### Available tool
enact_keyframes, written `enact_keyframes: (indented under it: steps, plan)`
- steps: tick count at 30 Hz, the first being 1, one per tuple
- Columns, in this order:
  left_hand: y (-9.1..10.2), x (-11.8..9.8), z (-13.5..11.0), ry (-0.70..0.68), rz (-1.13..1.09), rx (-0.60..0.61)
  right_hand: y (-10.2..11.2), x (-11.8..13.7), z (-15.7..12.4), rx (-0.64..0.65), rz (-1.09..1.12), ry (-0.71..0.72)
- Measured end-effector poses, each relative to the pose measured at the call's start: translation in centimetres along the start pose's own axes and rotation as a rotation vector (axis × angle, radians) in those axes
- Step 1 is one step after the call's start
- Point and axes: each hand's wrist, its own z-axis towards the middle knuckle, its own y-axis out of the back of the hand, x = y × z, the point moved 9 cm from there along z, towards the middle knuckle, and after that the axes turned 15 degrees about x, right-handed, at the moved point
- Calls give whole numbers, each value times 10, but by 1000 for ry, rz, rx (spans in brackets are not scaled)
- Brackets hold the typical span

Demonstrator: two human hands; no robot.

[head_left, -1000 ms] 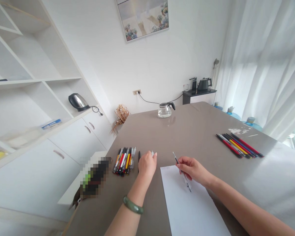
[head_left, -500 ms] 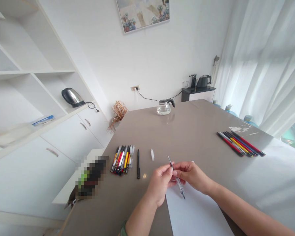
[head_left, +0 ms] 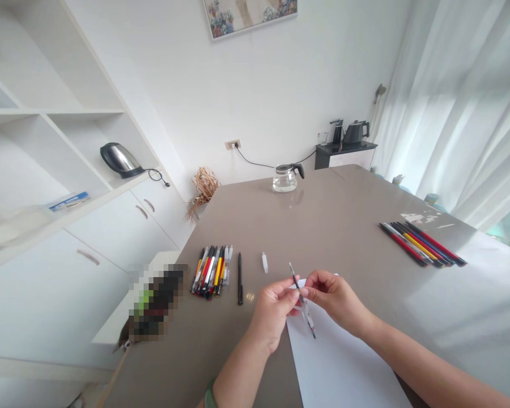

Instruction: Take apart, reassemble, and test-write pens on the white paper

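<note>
Both my hands meet over the near edge of a white sheet of paper (head_left: 344,368) on the grey-brown table (head_left: 335,226). My right hand (head_left: 335,297) pinches a thin clear pen (head_left: 301,300) that points up and away. My left hand (head_left: 274,309) pinches the same pen from the left side. A small clear pen cap (head_left: 264,262) lies on the table just beyond my hands. A single black pen (head_left: 239,270) lies to the left of it.
A bundle of several coloured pens (head_left: 210,271) lies left of the black pen. Another row of several pens (head_left: 420,243) lies at the right. A glass kettle (head_left: 285,178) stands at the far table edge. White shelves (head_left: 59,164) with a steel kettle (head_left: 119,160) line the left wall.
My left hand left the cap on the table and came right to join my right hand on the pen. The pen rose off the paper.
</note>
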Motion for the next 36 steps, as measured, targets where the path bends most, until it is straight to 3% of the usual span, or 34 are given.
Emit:
enact_keyframes:
  steps: [3, 8, 14, 23, 27, 30, 36]
  plan:
    - [-4, -3, 0, 12, 75, 23, 0, 5, 0, 19, 83, 28]
    - [-14, -2, -1, 42, 152, 105, 14, 11, -4, -99, 184, 35]
    - [-11, 4, 0, 62, 177, 113, 14, 9, -3, -67, 215, 18]
    - [-11, 6, -1, 79, 208, 102, 38, -2, 1, -204, 250, 21]
    - [-7, -3, -3, -4, 105, 33, 45, -7, 26, -140, 6, -123]
    - [4, -7, -4, -64, 46, -48, 35, -16, 59, -24, -284, -299]
    - [29, -12, -7, -148, -59, -230, 12, -33, 118, 13, -470, -440]
